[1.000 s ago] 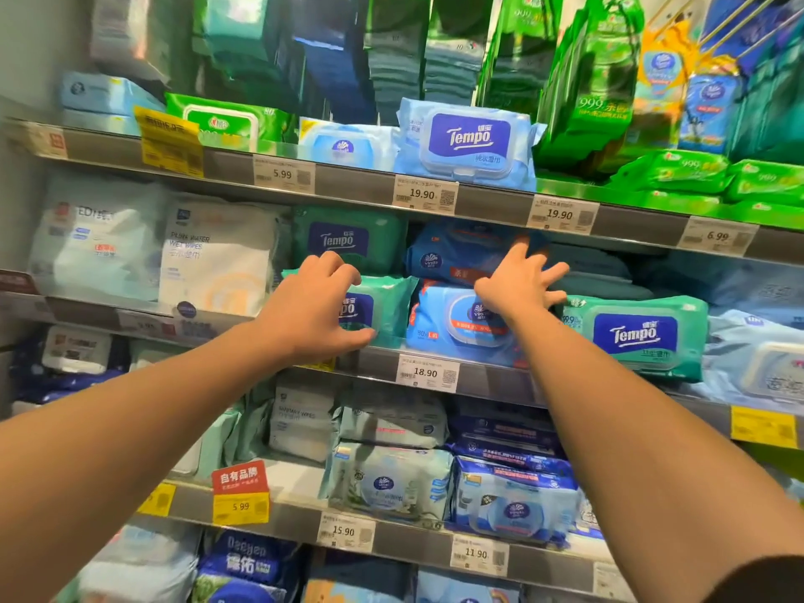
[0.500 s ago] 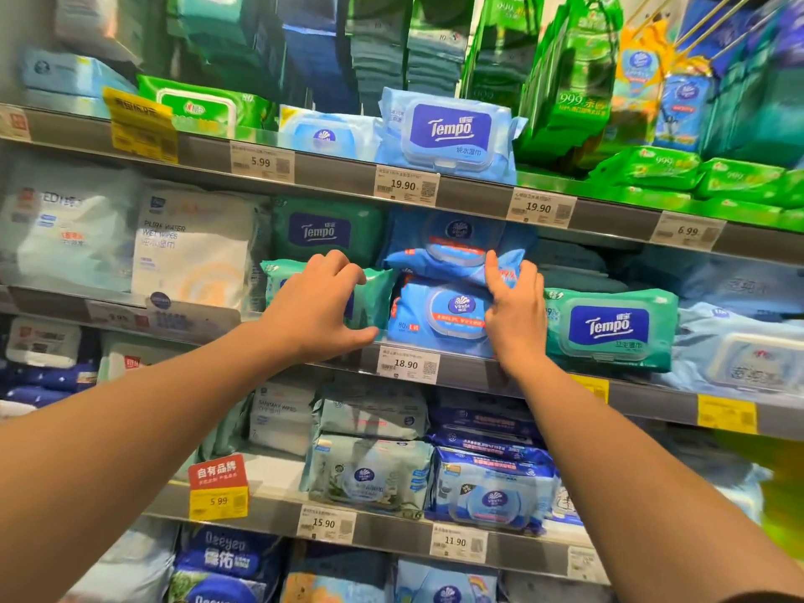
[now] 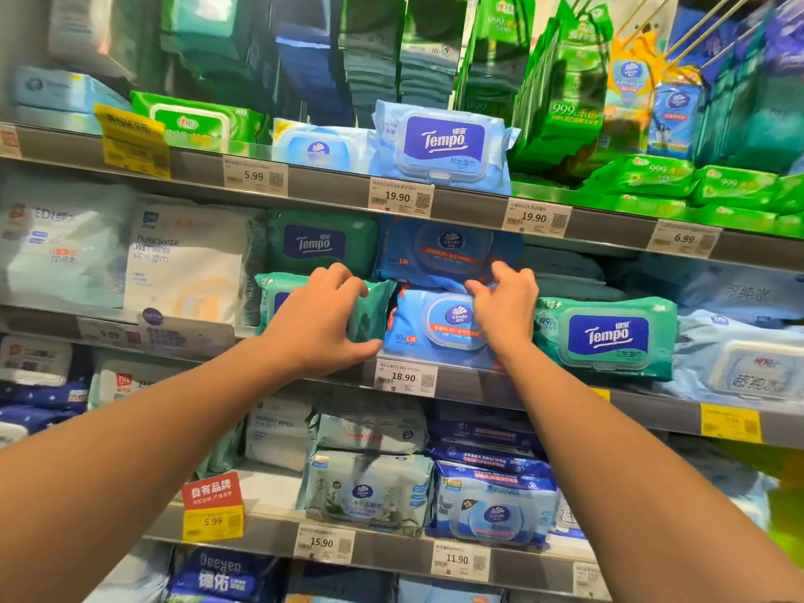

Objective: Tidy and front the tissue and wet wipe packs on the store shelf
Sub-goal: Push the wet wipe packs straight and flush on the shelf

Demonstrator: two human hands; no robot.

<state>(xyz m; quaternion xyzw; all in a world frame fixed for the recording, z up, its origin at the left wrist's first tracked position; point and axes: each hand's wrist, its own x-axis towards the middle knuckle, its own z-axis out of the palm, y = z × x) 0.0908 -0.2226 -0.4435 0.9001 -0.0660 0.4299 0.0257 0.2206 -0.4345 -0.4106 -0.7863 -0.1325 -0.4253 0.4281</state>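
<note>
The step in hand looked to be the fronting of the blue soft plastic Vinda wipe pack with the round lid (image 3: 428,328), which lay at the front edge of the middle shelf, directly above the white 18.90 price tag (image 3: 405,377). A second blue Vinda pack (image 3: 439,252) sat stacked on top of it, set further back.

The left hand (image 3: 317,324) was just left of the lower blue pack, its fingers curled over the top of a teal green Tempo wipe pack (image 3: 370,313) and its thumb stretched low toward the blue pack's bottom corner. The right hand (image 3: 504,306) was at the blue pack's upper right corner, fingers bent and seeming to pinch the crumpled edge where the two blue packs met; which of the two it actually held could not be told.

By my judgement the next move called for drawing the upper pack forward until it sat flush over the lower one, then squaring the teal pack beside it.

To the right of the blue pack, touching or nearly so, lay another teal Tempo pack with a clear lid (image 3: 607,337), leaving little sideways room. Above, the grey metal shelf lip (image 3: 330,189) hung close over the upper pack, which limited how high it could be lifted. A large white pure-water wipes bag (image 3: 187,263) stood well to the left.
</note>
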